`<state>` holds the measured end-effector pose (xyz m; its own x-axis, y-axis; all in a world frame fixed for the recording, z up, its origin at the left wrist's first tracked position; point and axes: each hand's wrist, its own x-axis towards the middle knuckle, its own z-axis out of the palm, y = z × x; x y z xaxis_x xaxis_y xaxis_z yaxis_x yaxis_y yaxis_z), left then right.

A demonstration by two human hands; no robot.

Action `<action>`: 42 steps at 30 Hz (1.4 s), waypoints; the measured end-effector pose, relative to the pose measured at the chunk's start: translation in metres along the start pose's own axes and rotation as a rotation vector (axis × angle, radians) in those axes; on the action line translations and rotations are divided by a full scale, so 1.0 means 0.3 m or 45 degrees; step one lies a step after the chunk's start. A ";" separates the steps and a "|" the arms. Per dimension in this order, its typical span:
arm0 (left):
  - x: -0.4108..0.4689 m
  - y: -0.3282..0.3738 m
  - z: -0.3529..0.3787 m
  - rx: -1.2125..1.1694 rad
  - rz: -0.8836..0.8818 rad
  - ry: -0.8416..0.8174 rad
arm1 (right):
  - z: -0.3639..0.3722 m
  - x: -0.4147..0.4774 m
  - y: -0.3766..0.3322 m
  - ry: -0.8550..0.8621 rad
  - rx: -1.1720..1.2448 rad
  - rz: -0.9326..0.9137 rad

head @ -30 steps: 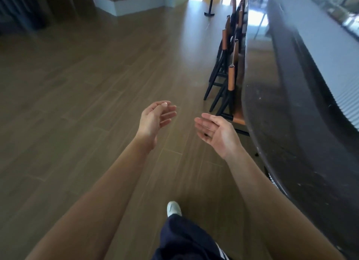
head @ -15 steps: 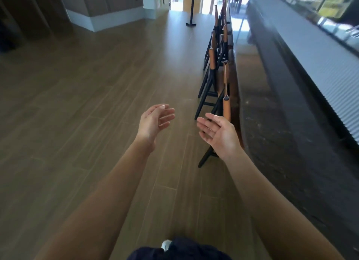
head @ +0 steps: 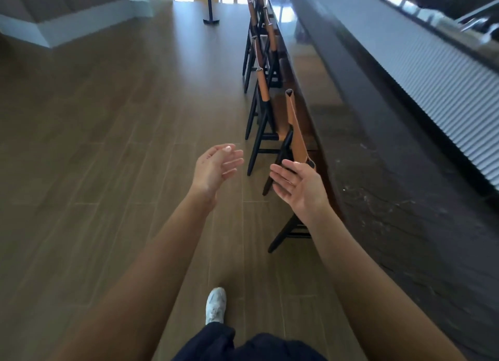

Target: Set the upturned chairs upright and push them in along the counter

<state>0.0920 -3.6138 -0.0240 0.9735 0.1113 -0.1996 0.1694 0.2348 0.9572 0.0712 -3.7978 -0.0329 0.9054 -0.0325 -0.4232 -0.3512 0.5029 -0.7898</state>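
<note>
A row of black-framed chairs with tan backs stands upright along the dark counter [head: 383, 188] on the right. The nearest chair [head: 295, 134] is tucked against the counter edge, its tan back just beyond my right hand [head: 299, 185]. That hand is open, palm facing left, and holds nothing; whether it touches the chair back I cannot tell. My left hand [head: 216, 167] is open too, palm facing right, over bare floor. A second chair [head: 260, 90] and more stand further along.
Wood-plank floor [head: 108, 144] stretches wide to the left. A black post with a base [head: 210, 18] stands far ahead near a bright doorway. A white-skirted wall corner [head: 67, 28] sits far left. My white shoe [head: 216, 304] steps forward.
I have walked forward along the counter; the nearest chair has come up to my right hand. Both hands stay open and raised, about the same distance apart.
</note>
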 end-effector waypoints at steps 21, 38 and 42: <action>0.942 0.113 0.227 0.161 -0.312 -0.415 | 0.181 0.745 -0.131 0.551 0.460 0.115; 1.311 0.004 0.596 0.558 -0.625 -0.673 | 0.149 1.051 -0.248 0.956 0.963 0.274; 1.406 -0.020 0.640 0.607 -0.712 -0.760 | 0.136 1.132 -0.231 1.114 1.127 0.188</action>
<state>0.5310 -3.7535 -0.0736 0.6278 -0.4412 -0.6413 0.5514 -0.3294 0.7664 0.4127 -3.8086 -0.1037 0.2907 -0.3179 -0.9025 0.1521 0.9466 -0.2845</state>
